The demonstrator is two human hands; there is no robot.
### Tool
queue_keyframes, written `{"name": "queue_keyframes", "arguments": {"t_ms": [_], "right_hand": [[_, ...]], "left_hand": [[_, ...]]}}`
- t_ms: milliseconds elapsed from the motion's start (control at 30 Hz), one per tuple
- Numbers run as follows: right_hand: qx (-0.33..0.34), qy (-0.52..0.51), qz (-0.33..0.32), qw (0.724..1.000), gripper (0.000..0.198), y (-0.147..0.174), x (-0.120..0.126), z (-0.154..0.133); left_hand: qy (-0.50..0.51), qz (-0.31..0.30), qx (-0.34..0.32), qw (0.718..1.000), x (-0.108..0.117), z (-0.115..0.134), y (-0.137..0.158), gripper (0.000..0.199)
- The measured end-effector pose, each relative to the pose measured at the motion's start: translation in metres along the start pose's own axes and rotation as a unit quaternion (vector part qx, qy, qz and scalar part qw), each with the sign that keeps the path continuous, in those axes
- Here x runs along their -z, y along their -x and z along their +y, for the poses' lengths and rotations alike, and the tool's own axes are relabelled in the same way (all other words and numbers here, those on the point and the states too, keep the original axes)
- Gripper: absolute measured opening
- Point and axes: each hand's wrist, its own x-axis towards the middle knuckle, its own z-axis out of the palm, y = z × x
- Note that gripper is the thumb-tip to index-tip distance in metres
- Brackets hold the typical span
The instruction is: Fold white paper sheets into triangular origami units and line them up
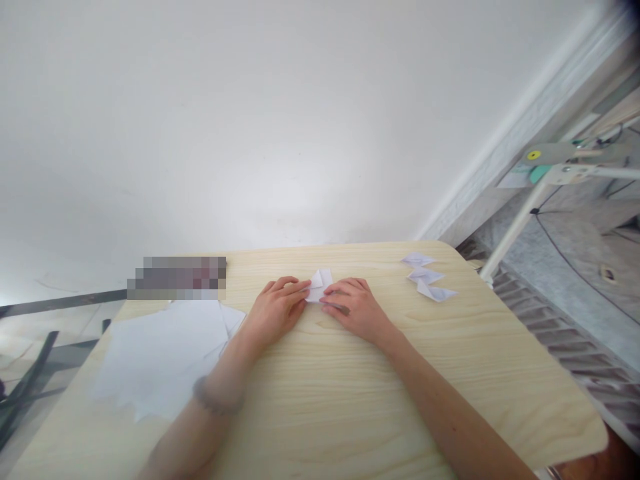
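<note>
A small folded piece of white paper (319,288) lies at the middle of the table, with a triangular flap showing on its top side. My left hand (281,305) has its fingertips on the paper's left edge, the thumb tucked in near the bottom. From the other side, my right hand (356,305) pinches the lower right part of the paper between curled fingers and thumb. The fingers cover both side edges, so those folds are partly hidden. A dark beaded bracelet (216,395) circles my left wrist.
Several loose white paper sheets (165,347) overlap at the left, partly behind my left forearm. Three folded paper pieces (423,275) sit in a column at the back right. A blurred-out dark object (177,277) is at the back left. The wooden table (320,413) meets a white wall (280,133).
</note>
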Motion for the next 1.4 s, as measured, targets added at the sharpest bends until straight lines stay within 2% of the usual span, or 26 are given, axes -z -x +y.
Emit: {"name": "queue_keyframes", "arguments": {"t_ms": [167, 433, 567, 700, 967, 1400], "right_hand": [[-0.072, 0.046, 0.042, 0.995, 0.015, 0.001, 0.001, 0.005], [-0.032, -0.02, 0.002, 0.999, 0.015, 0.001, -0.001, 0.012], [-0.093, -0.038, 0.029, 0.994, 0.018, -0.003, -0.006, 0.014], [-0.151, 0.005, 0.055, 0.987, 0.017, -0.005, -0.01, 0.013], [-0.159, 0.018, 0.054, 0.986, 0.017, -0.005, -0.012, 0.012], [-0.172, 0.027, 0.071, 0.982, 0.016, -0.007, -0.016, 0.015]], "left_hand": [[-0.007, -0.022, 0.015, 1.0, 0.004, 0.008, -0.001, 0.032], [-0.023, -0.029, 0.039, 0.999, 0.003, 0.012, 0.0, 0.035], [-0.011, -0.027, 0.02, 0.999, 0.005, 0.012, -0.001, 0.033], [-0.012, -0.046, -0.008, 0.999, 0.004, 0.015, -0.002, 0.032], [-0.016, -0.033, -0.016, 0.999, 0.001, 0.017, -0.001, 0.041], [-0.035, -0.043, -0.014, 0.998, 0.002, 0.022, -0.003, 0.038]]}}
